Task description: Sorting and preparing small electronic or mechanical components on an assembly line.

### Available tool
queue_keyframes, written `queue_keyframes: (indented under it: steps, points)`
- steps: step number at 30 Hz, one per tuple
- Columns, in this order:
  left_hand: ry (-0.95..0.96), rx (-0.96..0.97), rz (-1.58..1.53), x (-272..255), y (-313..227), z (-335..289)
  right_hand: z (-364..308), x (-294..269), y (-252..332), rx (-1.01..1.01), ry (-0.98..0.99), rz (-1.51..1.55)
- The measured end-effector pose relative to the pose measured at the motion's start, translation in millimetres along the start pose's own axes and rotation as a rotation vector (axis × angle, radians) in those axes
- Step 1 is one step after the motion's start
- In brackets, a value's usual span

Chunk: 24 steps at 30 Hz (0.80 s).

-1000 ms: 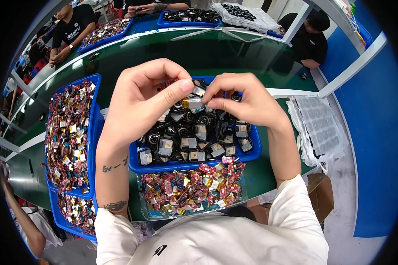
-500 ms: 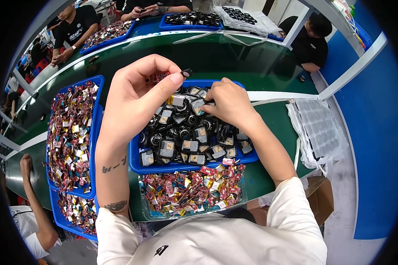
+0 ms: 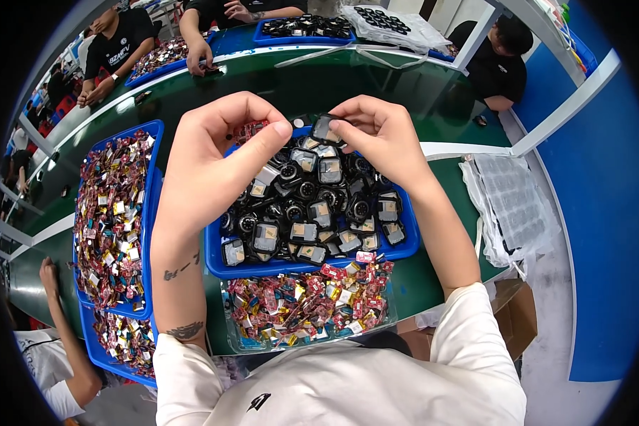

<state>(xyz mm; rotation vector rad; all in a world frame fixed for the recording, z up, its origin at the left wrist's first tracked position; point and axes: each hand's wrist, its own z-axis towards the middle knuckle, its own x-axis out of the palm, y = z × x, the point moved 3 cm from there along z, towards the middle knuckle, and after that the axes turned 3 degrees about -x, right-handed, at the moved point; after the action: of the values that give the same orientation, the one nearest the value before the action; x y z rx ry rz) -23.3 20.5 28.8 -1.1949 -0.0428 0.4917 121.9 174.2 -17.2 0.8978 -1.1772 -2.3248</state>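
Observation:
My left hand (image 3: 224,153) pinches a small dark part with a round silver disc (image 3: 298,123) at its fingertips. Red circuit boards (image 3: 250,132) show through the gap between thumb and forefinger; whether the hand holds them is unclear. Between thumb and fingers, my right hand (image 3: 383,138) grips a black watch case (image 3: 324,129) with a grey face. Both hands are over the far end of a blue tray (image 3: 309,270), close together. Heaped in that tray are many black watch cases (image 3: 304,232), some face up with grey panels, others showing round dark backs.
A clear tray of red boards with small battery cells (image 3: 309,302) stands nearest me. Stacked blue trays (image 3: 149,206) of similar boards are on the left. Blister trays (image 3: 511,209) in plastic lie right. A metal frame post (image 3: 575,103) rises there. Co-workers sit around the green bench (image 3: 263,82).
My right hand has risen from the heap with a watch case, near my left fingertips. My left hand has barely moved. Across the bench, a co-worker's hand has reached down onto the green surface.

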Motion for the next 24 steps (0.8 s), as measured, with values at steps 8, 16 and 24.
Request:
queue_keyframes:
  steps: [8, 16, 24]
  points:
    - [-0.017, -0.027, 0.207, 15.9, 6.8, 0.1, -12.7, 15.6, 24.4, 0.086, 0.062, 0.321]
    - [-0.075, -0.058, 0.370, 21.8, 12.0, 0.2, -21.1, 20.1, 32.4, 0.057, 0.108, 0.288]
    - [-0.087, -0.076, 0.346, 20.6, 13.6, -1.0, -25.0, 21.8, 33.5, 0.078, 0.127, 0.203]
